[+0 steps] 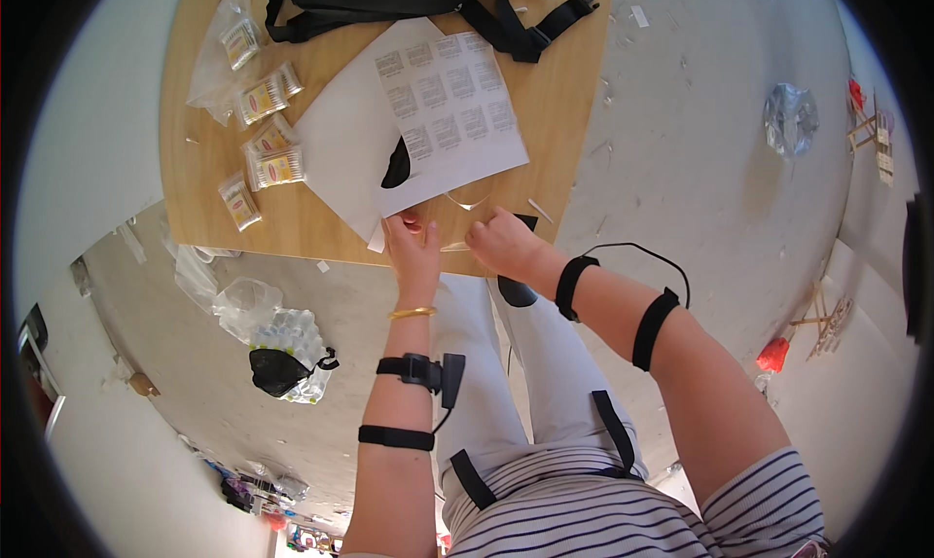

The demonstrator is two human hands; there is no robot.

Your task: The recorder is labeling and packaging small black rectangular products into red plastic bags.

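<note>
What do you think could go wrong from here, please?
The plain white sheet has a corner close to the near edge of the table, beside the left hand; a stray movement might drag it and the printed sheet on top. The lowest swab packet lies near that edge and could be knocked off. The black cable loops out by the right wrist strap and might snag.

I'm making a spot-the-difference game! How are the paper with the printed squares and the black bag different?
The printed paper is white with rows of grey printed blocks; the black bag is dark, with no such blocks showing.
The printed paper looks thin and flat, while the black bag looks thicker and has a buckled strap.
The left hand is beside the printed paper's near corner; the black bag lies farther away.
Both are on the wooden table.
</note>
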